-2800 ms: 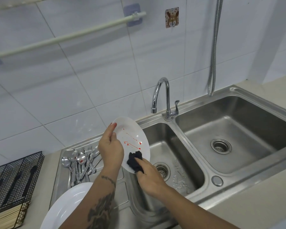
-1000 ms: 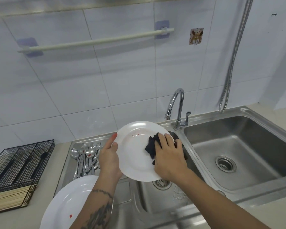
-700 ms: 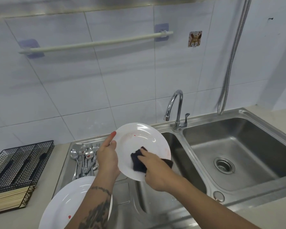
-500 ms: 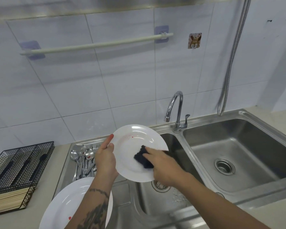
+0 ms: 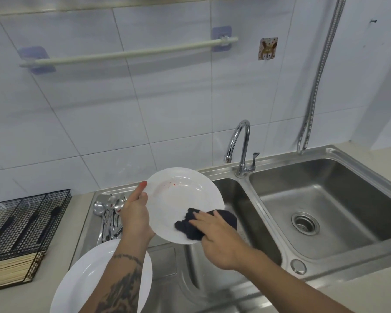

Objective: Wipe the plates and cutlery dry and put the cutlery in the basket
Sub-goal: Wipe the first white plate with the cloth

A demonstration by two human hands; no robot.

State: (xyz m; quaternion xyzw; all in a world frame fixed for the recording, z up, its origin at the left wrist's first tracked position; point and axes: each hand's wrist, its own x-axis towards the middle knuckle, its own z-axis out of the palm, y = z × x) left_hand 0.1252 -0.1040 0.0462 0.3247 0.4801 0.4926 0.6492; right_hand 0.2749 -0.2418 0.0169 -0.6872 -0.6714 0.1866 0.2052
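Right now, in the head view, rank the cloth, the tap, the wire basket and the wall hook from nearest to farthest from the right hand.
From the right hand:
1. Cloth, under its fingers on the held plate.
2. Tap, behind it at the sink's back edge.
3. Wire basket, far left on the counter.
4. Wall hook, high on the tiles.

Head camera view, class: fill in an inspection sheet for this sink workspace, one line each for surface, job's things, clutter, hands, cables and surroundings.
Surface: steel double sink with drainboard, set in a beige counter.
Job's things: round white held plate tilted over the left basin, red specks near its top; dark crumpled cloth on its lower right; second white plate on the drainboard; steel spoons and forks piled behind it; black wire basket on the counter, left.
Clutter: pale sticks under the basket.
Hands: left hand grips the held plate's left rim; right hand presses the cloth.
Cables: metal shower hose on the wall.
Surroundings: white tiles, towel rail, chrome tap.
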